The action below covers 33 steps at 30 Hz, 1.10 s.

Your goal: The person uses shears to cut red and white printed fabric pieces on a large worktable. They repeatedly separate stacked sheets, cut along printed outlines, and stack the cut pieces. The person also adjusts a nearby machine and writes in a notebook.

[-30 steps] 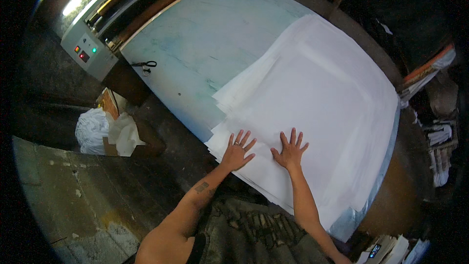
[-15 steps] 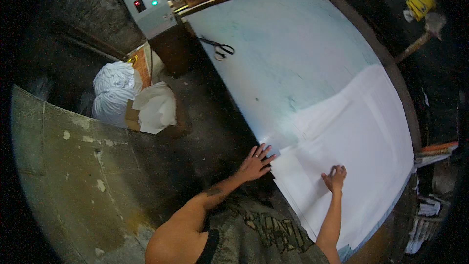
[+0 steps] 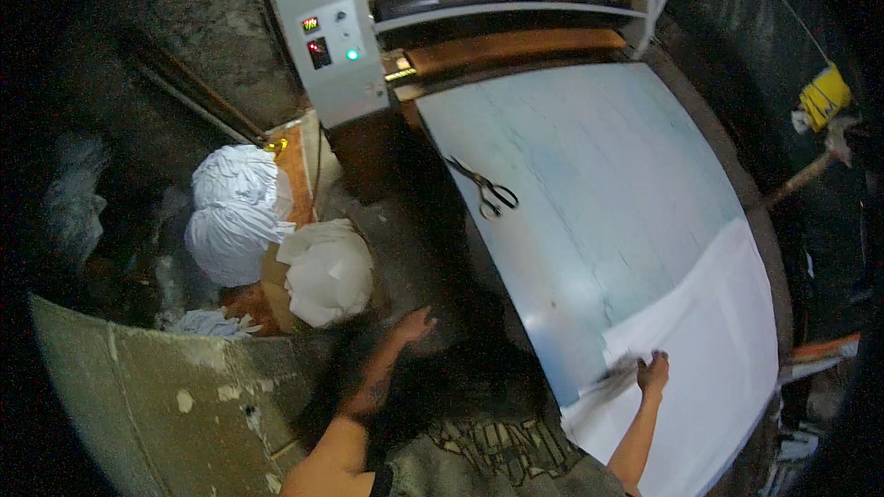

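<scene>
My right hand (image 3: 654, 372) is over the white sheets (image 3: 714, 350) on the near part of the table, its fingers curled. A blurred grey patch lies just left of its fingertips, and I cannot make out what they hold, if anything. My left hand (image 3: 416, 325) is off the table, over the dark floor to the left, smeared by motion. Black-handled scissors (image 3: 500, 193) lie on the bluish tabletop (image 3: 589, 166) near its left edge, blades pointing away to the far left.
A roller machine (image 3: 511, 14) with a grey control box (image 3: 333, 46) and a lit green button stands at the table's far end. Left on the floor are a white cloth bundle (image 3: 235, 212) and a carton of white crumpled material (image 3: 327, 271). A low worn wall (image 3: 175, 405) runs at near left.
My left hand has left the table edge and moved left over the floor. My right hand remains over the white sheets. The view has shifted, showing more of the machine.
</scene>
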{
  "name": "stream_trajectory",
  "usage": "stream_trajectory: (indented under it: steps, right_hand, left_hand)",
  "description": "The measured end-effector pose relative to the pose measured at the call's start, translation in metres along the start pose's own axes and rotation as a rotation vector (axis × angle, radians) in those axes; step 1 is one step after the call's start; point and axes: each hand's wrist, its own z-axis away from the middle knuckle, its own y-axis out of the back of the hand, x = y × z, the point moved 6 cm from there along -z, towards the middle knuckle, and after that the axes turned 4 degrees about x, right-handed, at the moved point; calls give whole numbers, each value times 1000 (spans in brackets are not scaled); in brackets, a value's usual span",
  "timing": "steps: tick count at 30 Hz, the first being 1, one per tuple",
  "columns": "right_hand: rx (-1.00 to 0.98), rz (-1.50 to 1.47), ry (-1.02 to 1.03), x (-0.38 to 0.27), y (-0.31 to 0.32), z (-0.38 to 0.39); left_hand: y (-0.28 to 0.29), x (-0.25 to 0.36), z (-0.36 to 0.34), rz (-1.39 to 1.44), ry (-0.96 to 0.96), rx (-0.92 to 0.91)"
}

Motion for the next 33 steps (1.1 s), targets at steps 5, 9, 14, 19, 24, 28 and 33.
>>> stream_trajectory:
  steps: [5, 9, 14, 19, 24, 28, 33]
  right_hand:
    - [40, -779, 567, -330, -7, -96]
    - [19, -846, 773, -522, -4, -124]
    - [-44, -497, 830, -591, -15, -145]
    - [33, -552, 699, -566, -24, -133]
    - [-23, -417, 545, -535, -37, -117]
    - [13, -361, 255, -482, -36, -97]
    - [-244, -165, -85, -413, -72, -64]
  left_hand:
    - [96, 73, -53, 37, -262, 241]
    - [183, 100, -65, 135, -301, 387]
    - [340, 102, -67, 129, -222, 744]
    - [528, 84, -84, -39, -19, 1172]
    - [679, 94, -106, 204, -469, 1699]
    - [732, 102, -139, 192, -333, 1711]
    - [740, 122, -153, 72, -255, 1824]
